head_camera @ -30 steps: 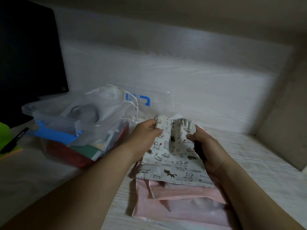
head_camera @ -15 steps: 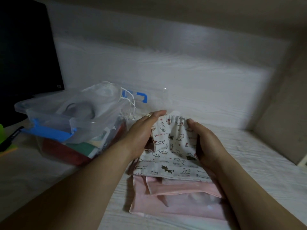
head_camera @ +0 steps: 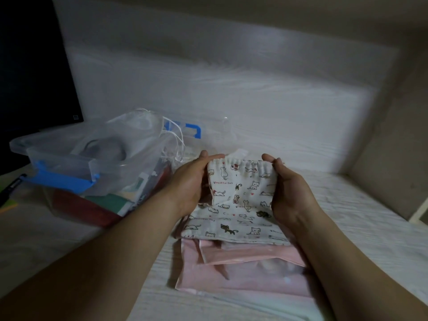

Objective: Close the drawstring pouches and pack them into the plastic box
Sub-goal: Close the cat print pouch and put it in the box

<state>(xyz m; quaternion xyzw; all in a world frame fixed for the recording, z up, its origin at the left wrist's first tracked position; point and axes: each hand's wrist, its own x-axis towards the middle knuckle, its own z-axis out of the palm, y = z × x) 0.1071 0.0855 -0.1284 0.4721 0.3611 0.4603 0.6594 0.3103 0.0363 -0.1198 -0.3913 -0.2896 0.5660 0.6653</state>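
A white drawstring pouch with a cat print lies on top of a stack of pink pouches on the pale wooden surface. My left hand grips the pouch's gathered top edge at its left end, and my right hand grips the right end, lifting the top part up. To the left stands the clear plastic box with blue latches, holding a translucent pouch with white cords and other coloured items.
A black monitor stands at the far left behind the box. A black pen lies on green and orange paper at the left edge. A wooden back wall and a right side wall close in the desk.
Both hands have moved out to the ends of the cat pouch's top edge, and its opening now looks gathered and stretched between them. The view has shifted slightly.
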